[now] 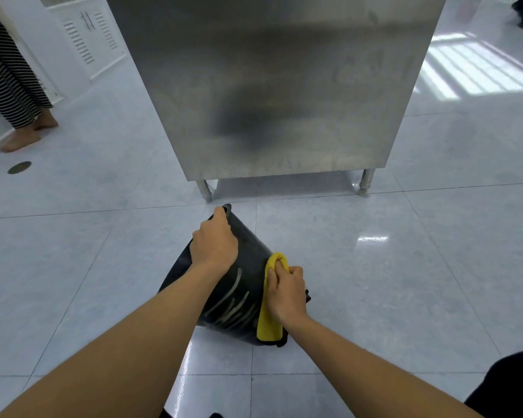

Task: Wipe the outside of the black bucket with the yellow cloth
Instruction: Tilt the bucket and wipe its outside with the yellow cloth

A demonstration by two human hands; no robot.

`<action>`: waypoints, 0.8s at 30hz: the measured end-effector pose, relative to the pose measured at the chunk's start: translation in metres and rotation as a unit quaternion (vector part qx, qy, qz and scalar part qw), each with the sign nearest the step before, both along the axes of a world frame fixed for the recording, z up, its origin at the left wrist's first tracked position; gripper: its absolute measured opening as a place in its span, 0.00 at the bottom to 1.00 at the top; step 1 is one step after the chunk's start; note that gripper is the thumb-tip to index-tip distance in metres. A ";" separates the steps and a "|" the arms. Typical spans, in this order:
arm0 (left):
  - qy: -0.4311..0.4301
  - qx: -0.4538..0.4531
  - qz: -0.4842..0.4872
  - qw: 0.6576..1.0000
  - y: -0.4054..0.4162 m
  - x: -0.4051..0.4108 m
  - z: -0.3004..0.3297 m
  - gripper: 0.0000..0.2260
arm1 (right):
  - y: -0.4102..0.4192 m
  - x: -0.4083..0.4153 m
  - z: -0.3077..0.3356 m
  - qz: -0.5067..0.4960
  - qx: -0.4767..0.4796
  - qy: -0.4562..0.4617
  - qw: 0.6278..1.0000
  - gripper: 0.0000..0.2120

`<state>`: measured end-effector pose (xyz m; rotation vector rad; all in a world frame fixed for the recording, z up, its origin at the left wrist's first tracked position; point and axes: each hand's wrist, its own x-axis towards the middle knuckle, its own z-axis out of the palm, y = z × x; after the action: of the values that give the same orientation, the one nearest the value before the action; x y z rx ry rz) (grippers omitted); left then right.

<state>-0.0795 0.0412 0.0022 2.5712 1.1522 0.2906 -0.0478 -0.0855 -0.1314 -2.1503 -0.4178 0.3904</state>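
The black bucket [242,285] lies tipped on the tiled floor, its rim pointing away from me toward the steel cabinet. Pale streaks mark its near side. My left hand [214,241] grips the bucket at the far rim and holds it steady. My right hand [286,292] is shut on the yellow cloth [269,321], pressing it against the bucket's right side. The cloth's lower end hangs down near the floor. Both forearms reach in from the bottom of the view and hide part of the bucket.
A stainless steel cabinet [272,86] on short legs [205,191] stands just beyond the bucket. A person in striped trousers [9,79] stands barefoot at the far left by a white vented cabinet [88,34]. A round floor drain [19,167] sits at left.
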 end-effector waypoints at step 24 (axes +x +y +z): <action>0.047 -0.129 0.003 0.991 0.012 0.003 -0.006 0.31 | -0.004 0.004 -0.004 0.019 -0.101 -0.029 0.994 0.23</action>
<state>-0.0765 0.0534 -0.0035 2.3770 1.1462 0.0186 -0.0434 -0.0899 -0.1357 -2.3574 -0.4695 0.4056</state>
